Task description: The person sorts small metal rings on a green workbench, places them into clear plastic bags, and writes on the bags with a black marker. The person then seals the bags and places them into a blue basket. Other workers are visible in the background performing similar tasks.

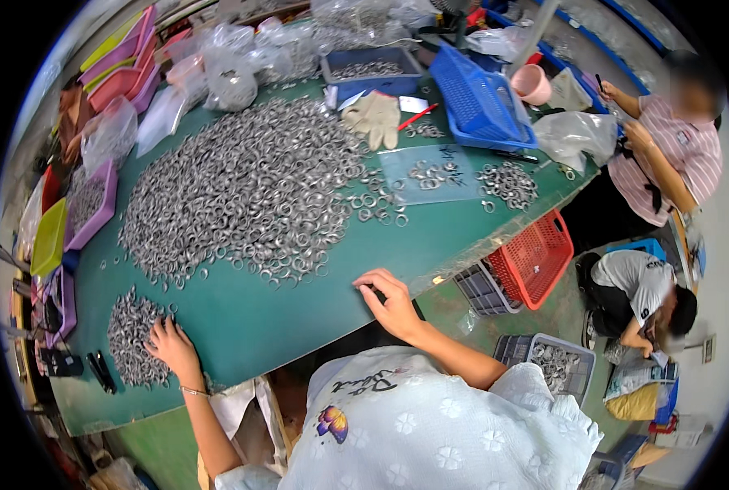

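Observation:
My left hand point(172, 349) rests on the right side of a small heap of grey metal rings point(132, 339), fingers spread over it and partly in among the rings. A bracelet circles that wrist. My right hand point(390, 304) is at the near edge of the green table point(274, 322), its fingers loosely bent and apart, with no object visible in it. Beyond both hands lies a much larger pile of similar metal rings point(242, 184). A smaller cluster of rings point(507, 185) sits toward the right end of the table.
A work glove point(372, 119), a red pen point(418, 116) and a clear plastic sheet point(405, 186) lie farther back. Blue baskets point(474, 98) stand behind them. A red basket point(536, 260) is beside the table. Two people point(662, 155) are at the right. Black-handled tool point(100, 372) lies left.

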The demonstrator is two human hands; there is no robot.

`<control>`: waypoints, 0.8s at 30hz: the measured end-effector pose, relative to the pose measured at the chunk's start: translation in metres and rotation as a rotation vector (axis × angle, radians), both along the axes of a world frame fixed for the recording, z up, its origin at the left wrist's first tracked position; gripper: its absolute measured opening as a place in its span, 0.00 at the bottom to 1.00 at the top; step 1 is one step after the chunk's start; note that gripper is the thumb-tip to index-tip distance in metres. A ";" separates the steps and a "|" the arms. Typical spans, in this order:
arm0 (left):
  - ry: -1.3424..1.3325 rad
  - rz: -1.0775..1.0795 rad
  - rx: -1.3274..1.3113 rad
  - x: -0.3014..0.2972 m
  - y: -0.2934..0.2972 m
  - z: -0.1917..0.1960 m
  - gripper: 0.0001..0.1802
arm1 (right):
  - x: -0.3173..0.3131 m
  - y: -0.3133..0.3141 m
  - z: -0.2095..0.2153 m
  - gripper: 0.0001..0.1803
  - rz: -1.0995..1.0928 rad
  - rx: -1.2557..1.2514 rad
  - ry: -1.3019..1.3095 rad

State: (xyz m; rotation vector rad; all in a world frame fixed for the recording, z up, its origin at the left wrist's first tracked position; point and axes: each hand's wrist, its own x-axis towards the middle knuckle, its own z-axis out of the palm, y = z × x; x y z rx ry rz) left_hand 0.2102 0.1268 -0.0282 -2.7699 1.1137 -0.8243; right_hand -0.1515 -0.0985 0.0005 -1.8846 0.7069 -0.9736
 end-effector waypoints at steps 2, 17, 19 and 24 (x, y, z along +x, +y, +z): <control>-0.012 0.052 0.042 -0.006 -0.007 0.001 0.14 | -0.010 0.001 0.000 0.05 -0.023 -0.047 0.011; -0.002 0.070 0.126 -0.017 -0.008 0.013 0.23 | -0.025 0.052 0.012 0.05 0.012 -0.148 0.075; 0.038 0.067 0.093 -0.020 0.000 0.020 0.21 | -0.020 0.060 0.009 0.04 0.047 -0.192 0.023; 0.084 0.018 0.014 -0.025 0.006 0.003 0.21 | -0.021 0.075 0.011 0.04 0.189 -0.187 0.068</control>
